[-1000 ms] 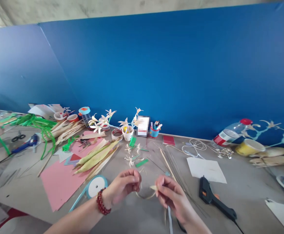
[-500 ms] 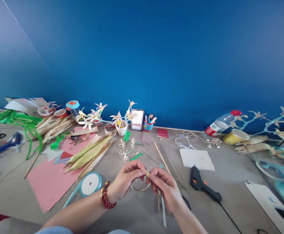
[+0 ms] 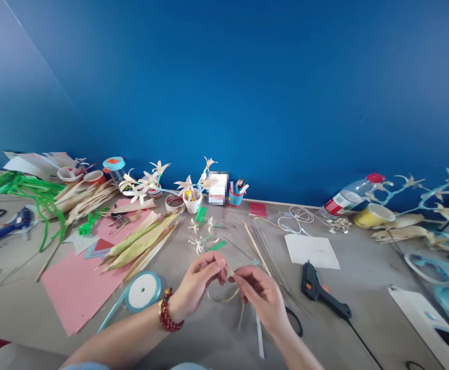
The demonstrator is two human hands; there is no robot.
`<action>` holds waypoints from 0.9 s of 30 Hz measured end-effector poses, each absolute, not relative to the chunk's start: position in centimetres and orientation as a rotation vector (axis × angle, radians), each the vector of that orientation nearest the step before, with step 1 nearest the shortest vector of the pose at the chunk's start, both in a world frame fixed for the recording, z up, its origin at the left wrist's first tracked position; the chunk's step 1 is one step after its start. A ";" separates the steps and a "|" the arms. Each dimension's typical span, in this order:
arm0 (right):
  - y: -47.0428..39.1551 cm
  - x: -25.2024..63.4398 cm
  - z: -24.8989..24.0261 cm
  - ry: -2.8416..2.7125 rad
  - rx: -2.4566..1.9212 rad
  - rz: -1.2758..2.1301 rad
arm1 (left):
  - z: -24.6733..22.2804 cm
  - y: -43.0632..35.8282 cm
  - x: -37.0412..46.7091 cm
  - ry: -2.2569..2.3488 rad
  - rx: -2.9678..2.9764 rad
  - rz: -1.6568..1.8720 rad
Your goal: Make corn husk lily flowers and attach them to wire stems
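Both hands meet low in the middle of the view over the grey table. My left hand (image 3: pixel 203 275), with a red bead bracelet at the wrist, pinches one end of a small pale strip (image 3: pixel 229 272). From the right, my right hand (image 3: pixel 261 293) pinches the same strip between thumb and fingers. A thin straw-coloured loop (image 3: pixel 224 300) shows below and between the hands; whether it joins the strip I cannot tell. Small white flowers (image 3: pixel 199 241) lie just beyond my left hand. A roll of light blue ribbon (image 3: pixel 143 291) lies to its left.
A black glue gun (image 3: pixel 322 293) and white paper (image 3: pixel 312 251) lie on the right. Green husks (image 3: pixel 143 246) and pink paper (image 3: pixel 81 288) are on the left. Cups, husk flowers (image 3: pixel 145 185) and a bottle (image 3: pixel 350 195) line the blue wall.
My right hand has shifted slightly, and its fingers are rearranged on the strip. The dangling end below it has swung left. More of the black ring beside my right wrist shows.
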State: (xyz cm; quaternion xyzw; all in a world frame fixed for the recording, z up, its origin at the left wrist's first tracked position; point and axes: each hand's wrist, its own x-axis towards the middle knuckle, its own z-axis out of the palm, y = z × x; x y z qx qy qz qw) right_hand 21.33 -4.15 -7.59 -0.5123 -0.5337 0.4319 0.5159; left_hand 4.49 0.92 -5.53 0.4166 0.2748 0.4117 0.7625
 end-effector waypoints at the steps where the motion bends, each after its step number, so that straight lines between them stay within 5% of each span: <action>1: -4.2 21.6 -7.4 -1.433 -1.222 0.843 | -5.5 1.0 4.4 0.602 0.926 0.899; 6: -4.5 23.1 -6.3 -1.937 -0.975 -0.033 | -5.5 0.8 3.8 0.594 1.054 0.917; 12: -5.1 24.0 -5.8 -2.015 -0.907 -0.347 | -4.9 0.0 3.4 0.575 1.225 0.993; 21: -5.0 24.0 -5.1 -2.037 -0.873 -0.295 | -5.3 0.8 3.4 0.720 1.355 0.918; 27: -4.8 23.1 -4.7 -1.608 -1.070 0.560 | -5.2 0.2 3.0 0.733 1.737 0.863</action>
